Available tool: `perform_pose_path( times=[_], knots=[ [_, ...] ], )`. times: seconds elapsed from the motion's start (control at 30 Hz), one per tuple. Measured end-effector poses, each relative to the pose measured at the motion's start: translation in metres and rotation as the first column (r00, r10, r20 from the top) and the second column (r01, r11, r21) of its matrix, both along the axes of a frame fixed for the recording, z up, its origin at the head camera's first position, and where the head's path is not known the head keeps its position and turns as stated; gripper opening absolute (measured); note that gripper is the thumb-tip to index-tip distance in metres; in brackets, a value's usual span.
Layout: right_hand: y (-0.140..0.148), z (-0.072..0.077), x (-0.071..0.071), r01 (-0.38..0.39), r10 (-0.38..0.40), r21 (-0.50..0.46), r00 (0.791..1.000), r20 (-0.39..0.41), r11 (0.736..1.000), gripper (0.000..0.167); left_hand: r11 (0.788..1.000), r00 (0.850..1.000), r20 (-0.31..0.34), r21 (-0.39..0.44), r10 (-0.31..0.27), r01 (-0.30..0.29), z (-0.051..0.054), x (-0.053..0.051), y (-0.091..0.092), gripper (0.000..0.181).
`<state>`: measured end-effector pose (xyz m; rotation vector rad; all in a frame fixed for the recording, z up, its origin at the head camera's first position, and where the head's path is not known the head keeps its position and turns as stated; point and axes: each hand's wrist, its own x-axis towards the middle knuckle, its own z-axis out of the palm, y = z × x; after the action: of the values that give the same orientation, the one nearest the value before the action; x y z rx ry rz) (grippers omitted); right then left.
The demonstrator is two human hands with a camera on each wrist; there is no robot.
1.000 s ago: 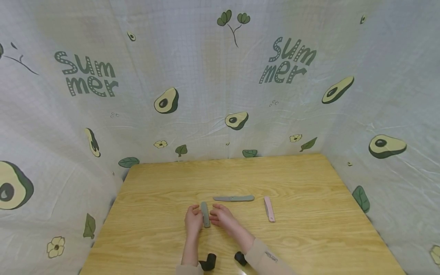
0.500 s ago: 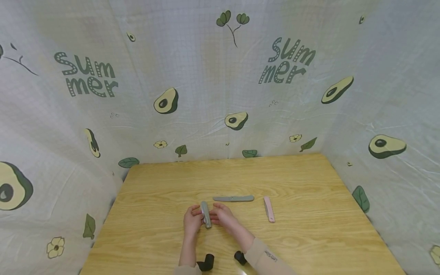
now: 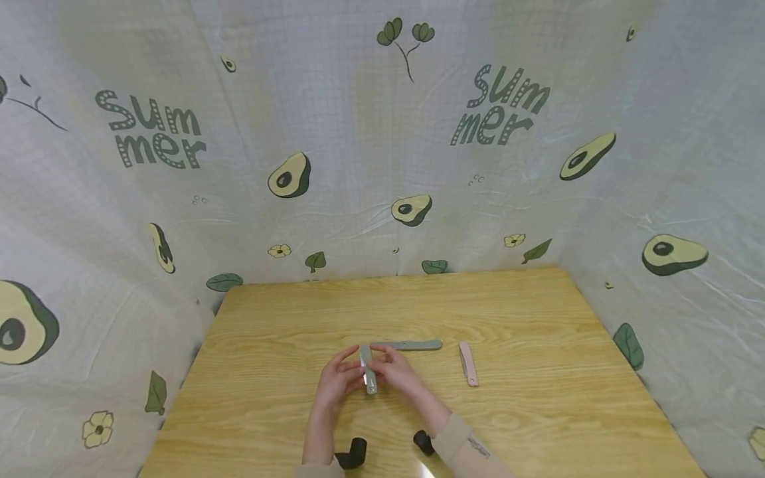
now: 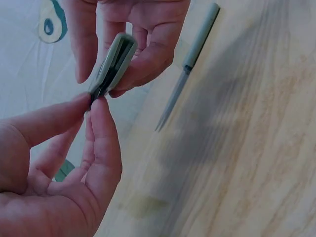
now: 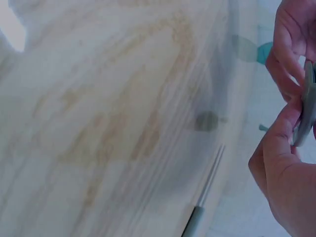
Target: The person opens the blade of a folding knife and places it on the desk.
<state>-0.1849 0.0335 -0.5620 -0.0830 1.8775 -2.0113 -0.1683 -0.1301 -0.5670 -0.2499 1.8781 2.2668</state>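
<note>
A grey-green folding knife (image 3: 370,381) is held up off the table between both hands, with a bright strip along its left side. My left hand (image 3: 335,384) pinches it with thumb and fingertips; in the left wrist view these fingers are at the lower end of the knife (image 4: 121,57). From the other side my right hand (image 3: 402,373) grips it between thumb and fingers. The right wrist view shows the knife (image 5: 309,108) partly cut off at the edge. Just behind the hands a second grey-green knife (image 3: 418,345) lies unfolded, its blade tip hidden by my right fingers.
A pink folding knife (image 3: 469,364) lies folded on the wooden table (image 3: 538,398), right of my right hand. Black wrist devices (image 3: 354,453) show near both sleeves. A printed cloth (image 3: 358,133) hangs behind the table and at its sides.
The knife between my hands has moved right and up, off the table. Both hands have closed in on it, the left shifting right, and my right fingers now grip it.
</note>
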Motion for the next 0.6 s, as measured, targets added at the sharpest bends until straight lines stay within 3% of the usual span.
perform_pose_path(
  times=[0.3, 0.6],
  knots=[
    [0.016, 0.015, -0.002, -0.072, 0.074, 0.020, 0.993, -0.093, 0.997, 0.057, 0.989, 0.988, -0.069, -0.058, -0.137, 0.133, 0.010, -0.006, 0.002, 0.056],
    [0.024, 0.021, -0.002, -0.111, 0.112, 0.020, 0.988, -0.110, 0.994, 0.054, 0.980, 0.979, -0.093, -0.088, -0.184, 0.176, 0.017, -0.005, 0.007, 0.054]
  ],
)
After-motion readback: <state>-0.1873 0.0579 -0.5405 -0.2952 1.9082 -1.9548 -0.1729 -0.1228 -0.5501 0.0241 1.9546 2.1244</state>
